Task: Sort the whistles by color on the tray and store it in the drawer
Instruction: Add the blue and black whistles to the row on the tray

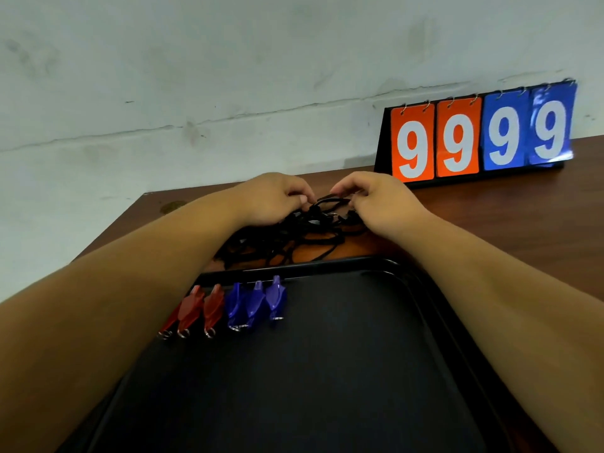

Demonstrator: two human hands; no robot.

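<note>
A black tray (343,266) lies on the brown table in front of me. Along its far left edge stand red whistles (196,308) in a row, with three blue whistles (255,304) right beside them. Beyond the tray's far rim sits a tangled heap of black lanyards (294,243). My left hand (271,199) and my right hand (379,204) are both over the heap, each pinching a black cord at its top. Whatever whistle hangs on those cords is hidden by the fingers.
A flip scoreboard (477,138) showing 9 9 in orange and 9 9 in blue stands at the table's back right, against a pale wall. The brown table (510,217) ends at a left edge near my left forearm.
</note>
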